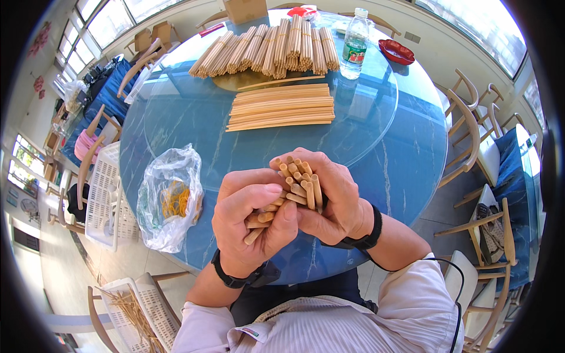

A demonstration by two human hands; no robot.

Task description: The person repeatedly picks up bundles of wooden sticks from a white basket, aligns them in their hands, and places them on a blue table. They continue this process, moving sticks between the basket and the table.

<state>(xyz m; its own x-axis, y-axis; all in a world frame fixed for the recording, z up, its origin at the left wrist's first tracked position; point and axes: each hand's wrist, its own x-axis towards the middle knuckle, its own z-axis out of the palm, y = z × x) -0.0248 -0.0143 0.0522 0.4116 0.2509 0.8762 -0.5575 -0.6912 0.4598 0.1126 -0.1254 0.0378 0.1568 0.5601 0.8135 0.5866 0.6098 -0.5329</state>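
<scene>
My left hand (254, 216) and my right hand (333, 194) meet above the near part of a round blue marbled table (375, 154). Each is closed around wooden chopsticks (300, 178), whose ends point up at me in an uneven cluster. Some in my left hand lean at other angles. Beyond my hands, a flat row of loose chopsticks (282, 107) lies on the glass turntable, a single one behind it. Further back are piled several chopstick bundles (265, 48), with yellow bands around them. Left of my hands, a clear plastic bag (170, 198) holds yellow rubber bands (175, 199).
A water bottle (355, 44) and a red dish (396, 51) stand at the back right, a cardboard box (245, 11) at the back. White plastic baskets (103, 198) are at my left; the lower one (145, 309) holds loose sticks. Wooden chairs (474, 132) surround the table.
</scene>
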